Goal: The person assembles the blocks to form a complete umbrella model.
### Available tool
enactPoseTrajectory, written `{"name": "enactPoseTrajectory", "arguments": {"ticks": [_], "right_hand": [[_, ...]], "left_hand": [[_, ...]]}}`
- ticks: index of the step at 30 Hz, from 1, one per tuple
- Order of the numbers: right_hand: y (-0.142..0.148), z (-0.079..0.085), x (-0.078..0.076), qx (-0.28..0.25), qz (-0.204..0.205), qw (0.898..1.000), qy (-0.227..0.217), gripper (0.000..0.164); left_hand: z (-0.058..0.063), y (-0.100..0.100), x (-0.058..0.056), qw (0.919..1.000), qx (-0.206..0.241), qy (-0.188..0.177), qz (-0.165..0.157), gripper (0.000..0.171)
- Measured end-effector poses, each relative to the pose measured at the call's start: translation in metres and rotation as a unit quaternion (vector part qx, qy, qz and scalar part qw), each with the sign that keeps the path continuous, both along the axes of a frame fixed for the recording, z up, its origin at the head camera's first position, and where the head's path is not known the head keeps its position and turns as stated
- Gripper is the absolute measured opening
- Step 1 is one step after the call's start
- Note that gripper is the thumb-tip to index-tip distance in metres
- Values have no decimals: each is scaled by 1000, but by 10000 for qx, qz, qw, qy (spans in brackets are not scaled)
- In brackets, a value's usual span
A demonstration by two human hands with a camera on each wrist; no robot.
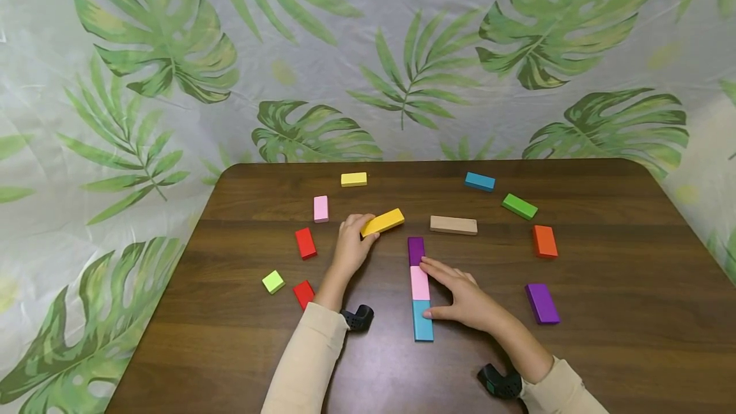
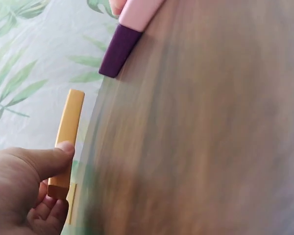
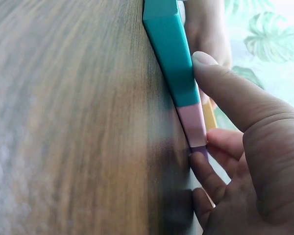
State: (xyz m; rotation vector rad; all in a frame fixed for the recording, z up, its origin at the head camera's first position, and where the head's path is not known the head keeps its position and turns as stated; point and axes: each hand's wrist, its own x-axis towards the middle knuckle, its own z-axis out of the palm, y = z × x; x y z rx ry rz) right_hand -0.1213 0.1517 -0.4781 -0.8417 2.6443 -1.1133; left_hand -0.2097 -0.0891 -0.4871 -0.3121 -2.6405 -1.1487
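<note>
My left hand [image 1: 352, 249] pinches a yellow-orange block [image 1: 386, 221] between thumb and fingers; in the left wrist view the thumb lies across the same block [image 2: 69, 120]. To its right, three blocks form a straight row end to end: a purple one [image 1: 416, 250] at the far end, a light pink one [image 1: 420, 283] in the middle and a blue one [image 1: 422, 324] nearest me. Along the row's right side lies my right hand [image 1: 468, 299], its thumb touching the blue block and its fingertips near the joint of pink and purple.
Beyond the row lies a plain wooden block [image 1: 453, 225]. Loose around it are yellow [image 1: 353, 179], pink [image 1: 321, 209], red [image 1: 306, 244], lime [image 1: 273, 282], blue [image 1: 480, 181], green [image 1: 520, 206], orange [image 1: 544, 241] and purple [image 1: 542, 303] blocks. Another red block [image 1: 303, 294] is partly behind the left forearm.
</note>
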Motion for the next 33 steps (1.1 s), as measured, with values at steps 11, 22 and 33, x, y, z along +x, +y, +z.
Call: {"name": "enactPoseTrajectory", "arguments": {"ticks": [11,22,33], "right_hand": [[0,0,-1,38,-10,10000,-8,82],[0,1,0,31,-3,10000,-25,81],[0,0,0,20,4,10000,-7,82]], "left_hand": [[16,5,-8,9966,-624,-294,-446,35],[11,3,-14,9912,-979,-424,-784,33],[9,1,-16,9873,-1073,-504,-1054,34]]}}
